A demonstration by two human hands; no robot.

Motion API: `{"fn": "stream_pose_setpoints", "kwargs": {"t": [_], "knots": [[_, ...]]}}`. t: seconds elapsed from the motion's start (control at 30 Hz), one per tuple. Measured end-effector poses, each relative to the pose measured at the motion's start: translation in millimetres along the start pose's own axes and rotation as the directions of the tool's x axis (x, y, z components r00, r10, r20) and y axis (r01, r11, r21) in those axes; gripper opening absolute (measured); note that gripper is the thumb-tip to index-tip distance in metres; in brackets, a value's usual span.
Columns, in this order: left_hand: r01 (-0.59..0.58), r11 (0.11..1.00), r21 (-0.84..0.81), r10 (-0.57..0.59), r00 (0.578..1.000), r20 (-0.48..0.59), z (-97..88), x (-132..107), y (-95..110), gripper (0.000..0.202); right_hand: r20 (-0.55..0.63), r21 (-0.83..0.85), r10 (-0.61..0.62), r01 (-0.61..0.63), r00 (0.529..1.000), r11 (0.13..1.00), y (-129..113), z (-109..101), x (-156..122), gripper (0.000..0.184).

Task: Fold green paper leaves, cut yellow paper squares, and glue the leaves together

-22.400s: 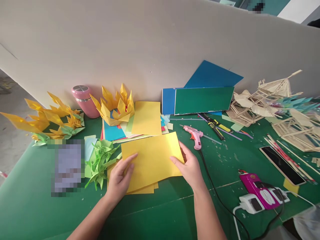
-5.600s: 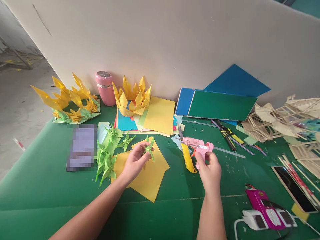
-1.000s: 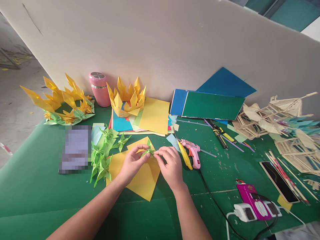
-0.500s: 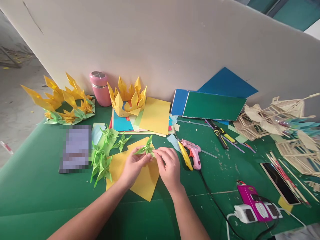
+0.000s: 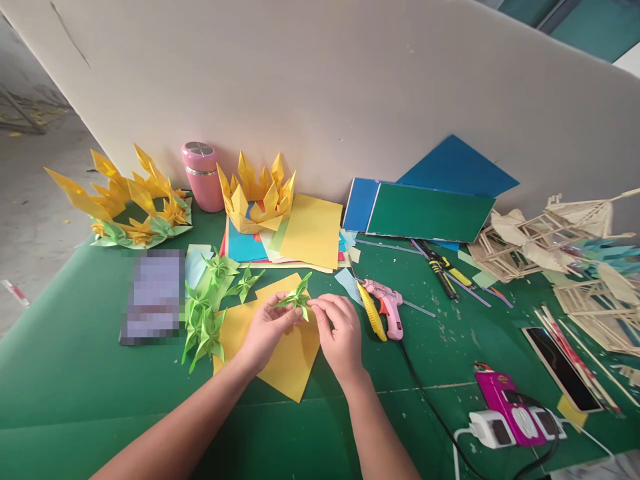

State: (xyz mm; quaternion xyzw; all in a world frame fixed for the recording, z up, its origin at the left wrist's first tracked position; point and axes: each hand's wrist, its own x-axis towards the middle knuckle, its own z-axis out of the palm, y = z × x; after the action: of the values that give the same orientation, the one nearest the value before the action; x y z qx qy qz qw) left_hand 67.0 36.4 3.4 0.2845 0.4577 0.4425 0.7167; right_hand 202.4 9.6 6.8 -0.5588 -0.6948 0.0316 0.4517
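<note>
My left hand (image 5: 267, 328) holds a light green folded paper flower (image 5: 299, 299) between thumb and fingers. My right hand (image 5: 340, 330) is pinched at the flower's right side, its fingertips at a petal; the exact contact is too small to make out. Beneath both hands lie yellow paper sheets (image 5: 287, 373). To the left is a cluster of similar green paper flowers (image 5: 205, 333), with a single green flower (image 5: 245, 285) just right of it. A pink glue gun (image 5: 393, 310) and a yellow-handled tool (image 5: 371, 312) rest right of my right hand.
Behind stand a yellow paper crown (image 5: 257, 207), a pink flask (image 5: 204, 180) and a yellow-green crown (image 5: 130, 207). Coloured paper (image 5: 315, 233) is stacked there. At right are cutters (image 5: 443, 270), stick models (image 5: 530, 240), a phone (image 5: 563, 370) and a power strip (image 5: 515, 410) with cords.
The flower has turned slightly in my left hand, its petals now spread more to the right. My right fingertips have shifted a little at its edge.
</note>
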Motion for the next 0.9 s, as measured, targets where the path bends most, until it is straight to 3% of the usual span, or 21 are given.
{"fn": "stream_pose_setpoints", "kwargs": {"t": [0.23,0.47,0.63,0.9], "knots": [[-0.024,1.0,0.012,0.024,0.999,0.035,-0.1,-0.3,0.6,0.046,0.037,0.029,0.018,-0.019,0.999,0.999,-3.4,-1.9,0.9,0.018],[-0.14,0.986,0.088,0.139,0.99,0.013,0.4,-1.2,-1.1,0.045,0.036,0.09,0.13,-0.133,0.991,0.987,-6.5,3.8,-2.8,0.007],[-0.219,0.967,0.134,0.21,0.975,0.075,3.5,-1.3,-2.2,0.039,0.033,0.126,0.177,-0.18,0.984,0.976,-2.8,5.0,-2.7,0.008],[-0.165,0.968,0.19,0.152,0.985,0.08,-0.8,1.4,-6.0,0.038,0.036,0.117,0.188,-0.191,0.982,0.975,-1.2,4.8,-2.7,0.007]]}}
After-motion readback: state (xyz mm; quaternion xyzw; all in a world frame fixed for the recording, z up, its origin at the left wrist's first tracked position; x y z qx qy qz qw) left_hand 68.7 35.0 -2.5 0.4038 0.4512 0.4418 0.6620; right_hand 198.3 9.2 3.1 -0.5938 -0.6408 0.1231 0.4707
